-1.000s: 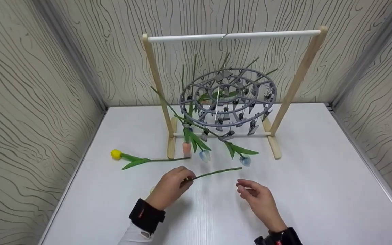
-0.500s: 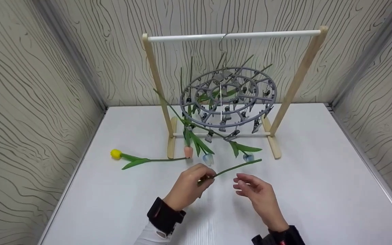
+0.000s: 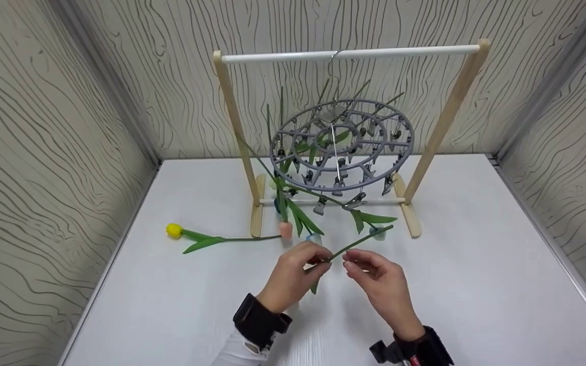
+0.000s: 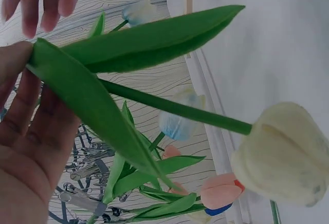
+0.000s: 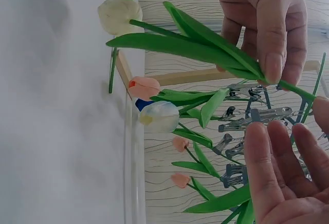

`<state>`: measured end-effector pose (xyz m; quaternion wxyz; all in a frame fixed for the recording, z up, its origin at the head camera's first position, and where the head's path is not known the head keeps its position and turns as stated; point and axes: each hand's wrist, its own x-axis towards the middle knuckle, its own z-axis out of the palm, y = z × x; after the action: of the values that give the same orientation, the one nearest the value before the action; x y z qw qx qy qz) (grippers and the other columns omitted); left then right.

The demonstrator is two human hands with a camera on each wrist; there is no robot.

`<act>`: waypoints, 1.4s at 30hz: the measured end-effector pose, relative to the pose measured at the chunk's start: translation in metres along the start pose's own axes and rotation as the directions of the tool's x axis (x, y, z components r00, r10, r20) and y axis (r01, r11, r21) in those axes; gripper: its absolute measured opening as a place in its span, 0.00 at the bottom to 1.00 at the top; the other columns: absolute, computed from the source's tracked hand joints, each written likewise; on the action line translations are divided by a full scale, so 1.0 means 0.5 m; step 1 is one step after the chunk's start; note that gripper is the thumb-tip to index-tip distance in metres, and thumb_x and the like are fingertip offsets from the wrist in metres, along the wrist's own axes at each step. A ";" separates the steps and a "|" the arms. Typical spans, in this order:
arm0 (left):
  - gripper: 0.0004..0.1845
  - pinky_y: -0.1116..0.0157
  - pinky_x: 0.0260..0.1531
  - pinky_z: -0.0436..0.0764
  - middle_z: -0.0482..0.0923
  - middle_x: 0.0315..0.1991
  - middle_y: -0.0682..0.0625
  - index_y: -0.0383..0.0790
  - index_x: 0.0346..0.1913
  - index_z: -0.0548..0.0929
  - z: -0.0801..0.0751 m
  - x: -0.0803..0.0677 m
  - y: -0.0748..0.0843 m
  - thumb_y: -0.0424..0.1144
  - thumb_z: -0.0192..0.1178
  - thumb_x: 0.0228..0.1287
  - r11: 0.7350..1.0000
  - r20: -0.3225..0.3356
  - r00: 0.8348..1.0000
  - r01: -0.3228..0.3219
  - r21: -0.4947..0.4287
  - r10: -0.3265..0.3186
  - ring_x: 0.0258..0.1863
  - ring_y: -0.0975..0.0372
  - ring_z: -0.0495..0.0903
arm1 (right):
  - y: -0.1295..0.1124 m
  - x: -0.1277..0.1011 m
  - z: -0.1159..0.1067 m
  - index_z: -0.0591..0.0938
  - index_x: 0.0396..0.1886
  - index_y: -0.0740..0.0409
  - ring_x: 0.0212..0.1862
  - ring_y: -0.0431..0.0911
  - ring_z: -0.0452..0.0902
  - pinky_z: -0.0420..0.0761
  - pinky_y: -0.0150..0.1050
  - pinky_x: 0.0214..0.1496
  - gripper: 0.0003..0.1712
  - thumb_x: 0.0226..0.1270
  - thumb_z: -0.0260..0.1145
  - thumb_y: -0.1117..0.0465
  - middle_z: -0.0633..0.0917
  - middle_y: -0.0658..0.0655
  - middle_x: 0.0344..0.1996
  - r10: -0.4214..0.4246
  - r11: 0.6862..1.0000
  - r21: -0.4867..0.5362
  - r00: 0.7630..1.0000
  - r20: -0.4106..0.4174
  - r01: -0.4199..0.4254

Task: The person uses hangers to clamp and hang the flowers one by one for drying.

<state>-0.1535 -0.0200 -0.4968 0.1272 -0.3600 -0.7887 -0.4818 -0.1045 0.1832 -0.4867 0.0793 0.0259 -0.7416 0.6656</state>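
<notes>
The left hand (image 3: 293,274) pinches the green stem of a white tulip (image 4: 285,154) between thumb and fingers, and holds it up off the white table (image 3: 476,284). In the left wrist view the pale flower head hangs low, and two long leaves spread out from where the fingers (image 4: 31,111) grip. The stem's bare end points up and away toward the rack. The right hand (image 3: 379,282) is just beside the left one, with its fingers loosely bent. Its fingertips come very close to the stem, but I cannot tell if they touch it, and it holds nothing that I can see. A little farther back, on the left part of the table, a yellow tulip (image 3: 173,231) lies flat with its stem pointing to the right. Behind the hands hangs a gray round clip hanger (image 3: 341,145) with lots of little clips. Some tulips hang from it upside down: a pink one (image 3: 286,230) and two pale blue ones (image 3: 377,233) are the lowest, close to the table. The hanger hangs by a hook from a white bar on a wooden rack (image 3: 453,109), which stands on the table near the back. Wavy striped walls (image 3: 44,127) close in the back and both sides.
</notes>
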 end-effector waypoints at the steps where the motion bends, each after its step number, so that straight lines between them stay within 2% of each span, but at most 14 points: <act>1: 0.09 0.69 0.42 0.84 0.84 0.39 0.51 0.40 0.45 0.86 0.003 0.001 0.001 0.28 0.70 0.64 1.000 -0.014 1.000 -0.001 0.001 0.001 0.39 0.65 0.82 | -0.004 0.002 0.002 0.86 0.51 0.65 0.46 0.45 0.87 0.86 0.35 0.48 0.15 0.65 0.74 0.67 0.88 0.62 0.47 -0.013 1.000 -0.008 1.000 -0.003 0.013; 4: 0.08 0.69 0.41 0.84 0.84 0.39 0.51 0.41 0.45 0.86 0.011 0.004 0.005 0.29 0.70 0.65 1.000 -0.034 0.999 0.010 -0.007 -0.010 0.38 0.66 0.82 | -0.013 0.006 0.007 0.87 0.50 0.63 0.46 0.45 0.87 0.86 0.34 0.47 0.14 0.65 0.74 0.66 0.88 0.59 0.46 -0.056 0.998 -0.042 0.998 -0.010 0.055; 8: 0.08 0.69 0.40 0.84 0.84 0.40 0.52 0.41 0.46 0.86 0.021 0.006 0.011 0.30 0.70 0.65 1.000 -0.027 0.999 0.018 -0.015 -0.018 0.38 0.66 0.81 | -0.024 0.012 0.008 0.88 0.48 0.58 0.46 0.45 0.87 0.85 0.33 0.47 0.12 0.65 0.74 0.66 0.89 0.55 0.45 -0.125 0.988 -0.093 0.992 -0.020 0.123; 15: 0.09 0.70 0.42 0.84 0.84 0.41 0.52 0.41 0.47 0.86 0.034 0.011 0.021 0.31 0.69 0.66 0.999 -0.023 0.999 0.033 -0.034 -0.034 0.40 0.66 0.82 | -0.038 0.018 0.006 0.89 0.45 0.56 0.43 0.41 0.86 0.85 0.30 0.43 0.09 0.65 0.73 0.67 0.90 0.50 0.41 -0.257 0.947 -0.210 0.965 -0.049 0.242; 23: 0.14 0.68 0.51 0.82 0.86 0.48 0.51 0.39 0.53 0.86 0.046 0.010 0.014 0.37 0.69 0.67 0.999 -0.011 0.999 0.039 -0.009 -0.039 0.47 0.63 0.83 | -0.052 0.031 -0.013 0.90 0.42 0.57 0.39 0.38 0.85 0.83 0.27 0.41 0.10 0.63 0.74 0.71 0.90 0.51 0.37 -0.353 0.908 -0.263 0.933 -0.065 0.325; 26: 0.15 0.67 0.52 0.82 0.87 0.48 0.50 0.38 0.54 0.86 0.051 0.009 0.007 0.38 0.69 0.67 0.999 0.003 0.999 0.051 0.002 -0.051 0.48 0.62 0.83 | -0.060 0.034 -0.019 0.90 0.42 0.57 0.38 0.38 0.84 0.82 0.26 0.40 0.10 0.63 0.74 0.71 0.90 0.51 0.37 -0.366 0.902 -0.272 0.927 -0.075 0.334; 32: 0.14 0.68 0.50 0.82 0.87 0.47 0.50 0.41 0.54 0.87 0.062 0.009 -0.002 0.40 0.68 0.69 0.994 0.041 0.993 0.111 -0.017 -0.110 0.47 0.61 0.84 | -0.072 0.036 -0.026 0.90 0.43 0.58 0.38 0.39 0.85 0.83 0.27 0.40 0.09 0.64 0.73 0.71 0.91 0.51 0.37 -0.335 0.912 -0.274 0.939 -0.074 0.304; 42: 0.10 0.73 0.46 0.82 0.87 0.42 0.56 0.43 0.50 0.89 0.068 0.012 0.002 0.39 0.67 0.69 0.993 0.067 0.991 0.113 -0.017 -0.112 0.42 0.69 0.84 | -0.080 0.033 -0.031 0.90 0.44 0.61 0.40 0.39 0.86 0.84 0.28 0.43 0.10 0.63 0.73 0.71 0.90 0.51 0.39 -0.348 0.908 -0.270 0.935 -0.062 0.320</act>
<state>-0.1522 0.0121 -0.5099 0.0699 -0.3319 -0.8065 -0.4843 -0.1139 0.1950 -0.4434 0.2351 0.1057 -0.8003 0.5414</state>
